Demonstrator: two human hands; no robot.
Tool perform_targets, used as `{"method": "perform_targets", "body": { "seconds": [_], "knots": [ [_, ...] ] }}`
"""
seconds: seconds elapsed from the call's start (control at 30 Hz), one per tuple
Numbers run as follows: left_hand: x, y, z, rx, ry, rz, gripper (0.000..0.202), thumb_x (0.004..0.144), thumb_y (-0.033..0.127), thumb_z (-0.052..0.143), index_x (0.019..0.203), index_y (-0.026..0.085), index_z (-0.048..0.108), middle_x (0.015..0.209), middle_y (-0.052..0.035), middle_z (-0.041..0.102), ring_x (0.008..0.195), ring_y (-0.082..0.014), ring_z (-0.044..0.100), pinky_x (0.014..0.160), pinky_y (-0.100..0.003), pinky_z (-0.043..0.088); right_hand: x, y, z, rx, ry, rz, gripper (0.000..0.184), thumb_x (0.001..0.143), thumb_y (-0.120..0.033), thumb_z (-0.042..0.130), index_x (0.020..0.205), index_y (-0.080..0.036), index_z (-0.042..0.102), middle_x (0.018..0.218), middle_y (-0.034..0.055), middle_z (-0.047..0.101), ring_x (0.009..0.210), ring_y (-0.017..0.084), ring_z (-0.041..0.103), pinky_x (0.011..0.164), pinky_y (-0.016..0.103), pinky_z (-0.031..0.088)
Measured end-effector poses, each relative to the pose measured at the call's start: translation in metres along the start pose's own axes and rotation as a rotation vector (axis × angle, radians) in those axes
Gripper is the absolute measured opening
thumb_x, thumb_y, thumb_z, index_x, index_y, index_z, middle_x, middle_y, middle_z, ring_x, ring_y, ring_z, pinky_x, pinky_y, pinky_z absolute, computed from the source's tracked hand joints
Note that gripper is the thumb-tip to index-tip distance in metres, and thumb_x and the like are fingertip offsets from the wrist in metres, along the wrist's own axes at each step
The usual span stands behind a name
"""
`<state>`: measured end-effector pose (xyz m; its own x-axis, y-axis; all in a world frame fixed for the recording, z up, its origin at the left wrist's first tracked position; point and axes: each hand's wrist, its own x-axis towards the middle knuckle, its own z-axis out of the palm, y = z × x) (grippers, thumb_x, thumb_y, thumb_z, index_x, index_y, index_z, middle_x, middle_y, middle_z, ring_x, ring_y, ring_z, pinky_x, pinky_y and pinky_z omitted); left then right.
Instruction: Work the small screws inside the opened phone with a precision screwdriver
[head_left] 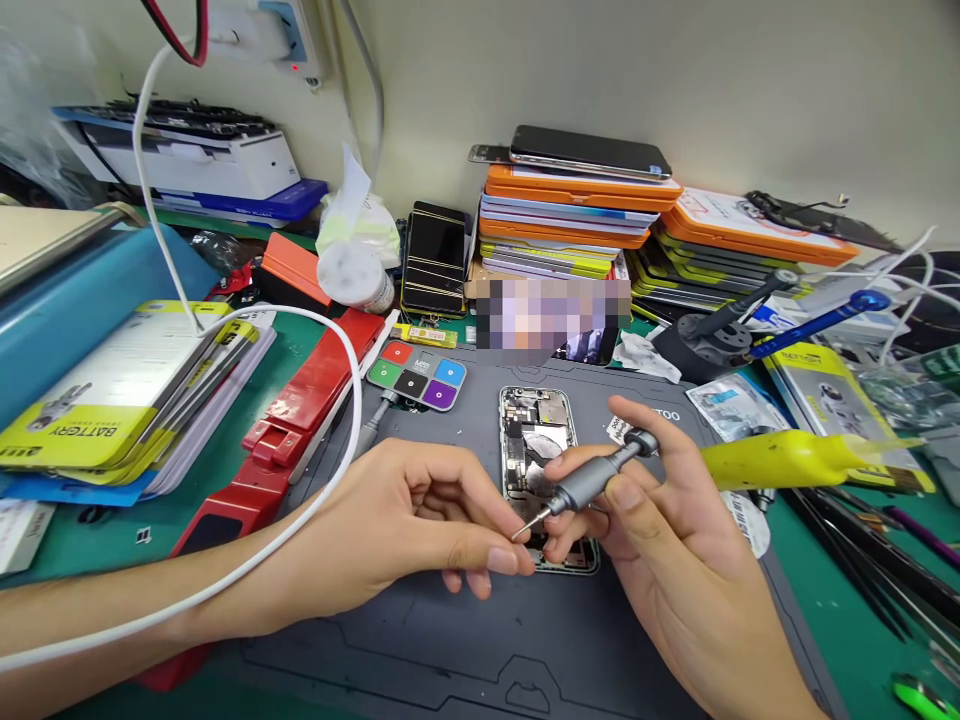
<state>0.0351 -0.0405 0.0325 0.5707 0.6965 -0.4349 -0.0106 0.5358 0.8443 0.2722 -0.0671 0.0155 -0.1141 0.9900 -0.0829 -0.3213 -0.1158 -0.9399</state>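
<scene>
My right hand (652, 510) holds a small grey precision screwdriver (589, 485), gripped between thumb and fingers, its end cap up by the index finger. The thin bit slants down to the left and meets the fingertips of my left hand (427, 520). There the left thumb and index finger are pinched together; whatever sits between them is too small to make out. Under both hands lies an opened phone (536, 440), its inner boards and metal plates exposed. My fingers cover its lower part.
The phone rests on a grey work mat (420, 640). A colored screw tray (416, 375) and a red clamp-like tool (300, 410) lie left. A white cable (352, 370) arches over my left forearm. To the right are a yellow bottle (780, 458), tweezers (847, 560) and a tool holder (694, 345).
</scene>
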Motion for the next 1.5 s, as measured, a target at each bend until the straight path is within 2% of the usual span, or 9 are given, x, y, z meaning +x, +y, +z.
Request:
{"method": "perform_targets", "body": {
  "seconds": [0.13,0.27,0.5,0.73,1.0,1.33,1.5],
  "knots": [
    [0.0012,0.0,0.0013,0.031,0.063,0.017,0.018,0.084,0.031,0.096,0.089,0.018,0.084,0.085,-0.0037,0.086,0.072,-0.0125,0.076,0.069,-0.018,0.061,0.0001,0.001,0.0,-0.004,-0.01,-0.018,0.034,0.11,-0.035,0.067,0.142,-0.039,0.056,0.107,0.0014,0.086,0.074,0.015,0.084,0.074,0.025,0.072],
    [0.0007,0.0004,0.0021,0.12,0.099,0.074,0.01,0.089,0.029,0.09,0.091,0.02,0.087,0.09,-0.004,0.087,0.073,-0.013,0.077,0.068,-0.018,0.061,0.0011,0.0005,0.001,-0.015,-0.003,-0.04,0.032,0.111,-0.032,0.066,0.141,-0.038,0.056,0.108,0.0022,0.087,0.075,0.015,0.084,0.074,0.025,0.072],
    [-0.0002,-0.0012,0.0006,0.24,0.138,0.132,0.009,0.094,0.03,0.084,0.095,0.024,0.09,0.091,-0.0028,0.088,0.074,-0.0127,0.078,0.066,-0.016,0.058,-0.0003,0.0,0.0019,-0.017,0.027,-0.057,0.034,0.108,-0.034,0.07,0.139,-0.039,0.058,0.107,0.0021,0.086,0.071,0.015,0.083,0.067,0.023,0.07],
    [-0.0007,0.0014,0.0001,0.227,0.122,0.094,0.009,0.096,0.03,0.083,0.093,0.026,0.091,0.089,-0.0006,0.087,0.075,-0.0121,0.078,0.062,-0.014,0.056,-0.0003,-0.0015,0.0017,-0.021,0.041,-0.066,0.032,0.107,-0.034,0.073,0.135,-0.039,0.06,0.108,0.0017,0.085,0.072,0.015,0.083,0.07,0.024,0.071],
    [0.0006,-0.0031,-0.0009,0.166,0.099,0.117,0.004,0.094,0.027,0.086,0.092,0.026,0.089,0.093,0.0011,0.088,0.075,-0.0101,0.079,0.065,-0.014,0.058,0.0011,-0.0011,0.0034,-0.06,0.058,-0.087,0.032,0.105,-0.037,0.076,0.132,-0.041,0.061,0.106,0.0009,0.086,0.069,0.015,0.083,0.07,0.023,0.071],
    [0.0018,-0.0039,-0.0005,0.198,0.12,0.092,0.012,0.091,0.035,0.089,0.092,0.023,0.089,0.093,-0.0037,0.088,0.074,-0.0133,0.078,0.065,-0.018,0.059,-0.0024,-0.0001,0.0028,-0.061,0.026,-0.077,0.031,0.108,-0.034,0.07,0.136,-0.041,0.057,0.108,0.0009,0.086,0.071,0.015,0.084,0.075,0.025,0.072],
    [0.0036,-0.0067,-0.0013,0.162,0.095,0.107,0.01,0.092,0.033,0.088,0.093,0.023,0.089,0.094,-0.003,0.088,0.074,-0.0127,0.078,0.066,-0.017,0.059,-0.0009,0.0023,0.0014,-0.026,-0.013,-0.08,0.029,0.11,-0.033,0.068,0.136,-0.039,0.056,0.108,0.0005,0.086,0.074,0.015,0.086,0.077,0.025,0.072]
  ]
}}
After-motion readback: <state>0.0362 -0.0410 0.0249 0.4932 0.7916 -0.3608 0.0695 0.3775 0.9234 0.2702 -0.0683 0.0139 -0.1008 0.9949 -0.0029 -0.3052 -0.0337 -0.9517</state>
